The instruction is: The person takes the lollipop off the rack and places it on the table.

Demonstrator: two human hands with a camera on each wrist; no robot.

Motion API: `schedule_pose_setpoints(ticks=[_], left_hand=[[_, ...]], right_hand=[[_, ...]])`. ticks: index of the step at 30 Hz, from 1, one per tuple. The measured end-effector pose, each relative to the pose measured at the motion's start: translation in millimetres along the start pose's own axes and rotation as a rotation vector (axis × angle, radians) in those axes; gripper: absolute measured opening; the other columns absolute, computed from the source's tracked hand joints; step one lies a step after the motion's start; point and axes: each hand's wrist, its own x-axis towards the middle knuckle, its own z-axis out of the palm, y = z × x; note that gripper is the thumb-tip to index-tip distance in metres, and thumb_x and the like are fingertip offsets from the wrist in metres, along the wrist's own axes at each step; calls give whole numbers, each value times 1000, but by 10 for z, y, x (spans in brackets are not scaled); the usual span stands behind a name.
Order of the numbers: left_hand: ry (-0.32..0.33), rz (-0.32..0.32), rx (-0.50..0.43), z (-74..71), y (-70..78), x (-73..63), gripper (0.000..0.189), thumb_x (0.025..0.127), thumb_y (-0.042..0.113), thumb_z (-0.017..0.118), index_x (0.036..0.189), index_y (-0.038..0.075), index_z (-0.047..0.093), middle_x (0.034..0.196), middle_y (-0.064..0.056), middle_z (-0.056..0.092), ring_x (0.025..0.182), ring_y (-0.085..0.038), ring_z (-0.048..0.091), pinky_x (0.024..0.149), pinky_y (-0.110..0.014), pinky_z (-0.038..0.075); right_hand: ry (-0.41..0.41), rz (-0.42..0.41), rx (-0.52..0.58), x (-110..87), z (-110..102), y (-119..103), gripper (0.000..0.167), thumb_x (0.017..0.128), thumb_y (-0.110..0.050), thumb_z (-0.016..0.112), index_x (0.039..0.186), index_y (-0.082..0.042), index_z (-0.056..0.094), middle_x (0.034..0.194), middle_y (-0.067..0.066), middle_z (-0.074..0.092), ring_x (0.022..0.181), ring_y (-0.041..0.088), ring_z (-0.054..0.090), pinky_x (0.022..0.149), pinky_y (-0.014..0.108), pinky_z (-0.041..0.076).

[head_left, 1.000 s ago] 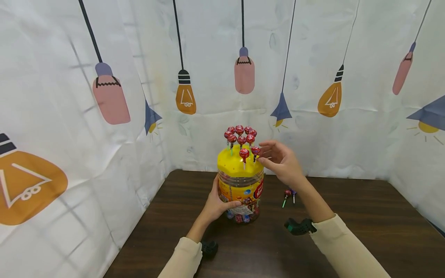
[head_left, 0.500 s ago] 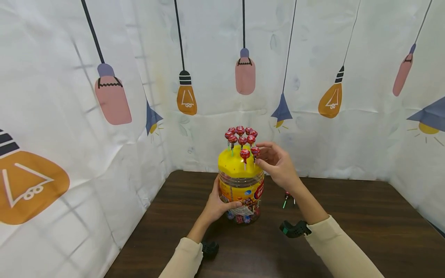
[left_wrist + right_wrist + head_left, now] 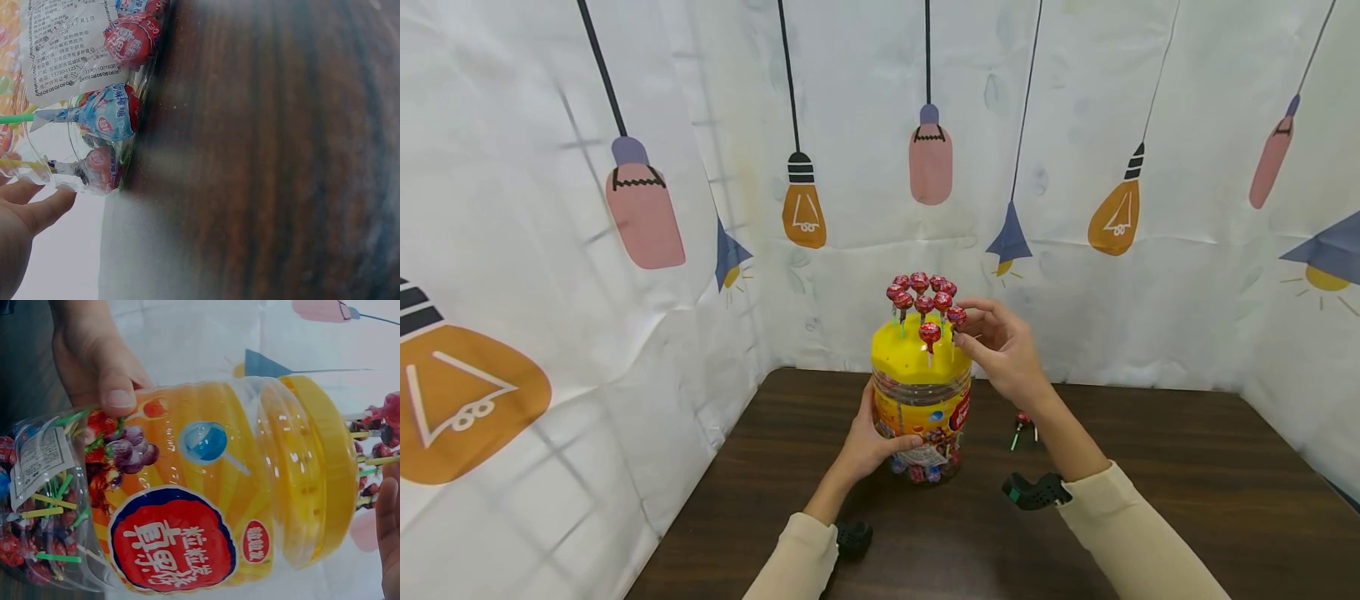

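A clear plastic candy jar with a yellow lid stands upright on the table. My left hand grips it from the left side, thumb across the front. Several red-wrapped lollipops stand stick-down in the lid. At the lid's right edge, my right hand pinches one red lollipop just below its head, with thumb and fingertips. Through the jar wall in the left wrist view, wrapped lollipops show inside. The right wrist view shows the jar's printed label, with the lid toward the right.
On the dark wooden table, a red lollipop with a green stick lies right of the jar, beside another mostly hidden by my right forearm. A white curtain printed with lamps hangs behind the table and along its sides.
My right hand has moved left onto the lollipop at the lid's right edge and now pinches it. That lollipop has risen slightly. My left hand stays on the jar.
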Motion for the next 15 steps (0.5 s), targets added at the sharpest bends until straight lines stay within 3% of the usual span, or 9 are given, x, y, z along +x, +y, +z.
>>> schedule_pose_setpoints(ticks=[8, 15], left_hand=[[-12, 19, 1, 3, 10, 15, 116, 81, 40, 88, 161, 44, 5, 160, 2, 39, 143, -22, 46, 119, -52, 40], [-8, 23, 7, -7, 10, -9, 117, 80, 42, 88, 162, 43, 4, 161, 1, 38, 143, -24, 46, 118, -54, 41]], right_hand=[[5, 2, 9, 11, -77, -56, 46, 92, 7, 67, 136, 6, 53, 100, 2, 67, 76, 17, 64, 70, 22, 57], [5, 21, -1, -15, -146, -46, 44, 93, 5, 67, 135, -6, 59, 101, 8, 66, 81, 21, 68, 71, 26, 61]])
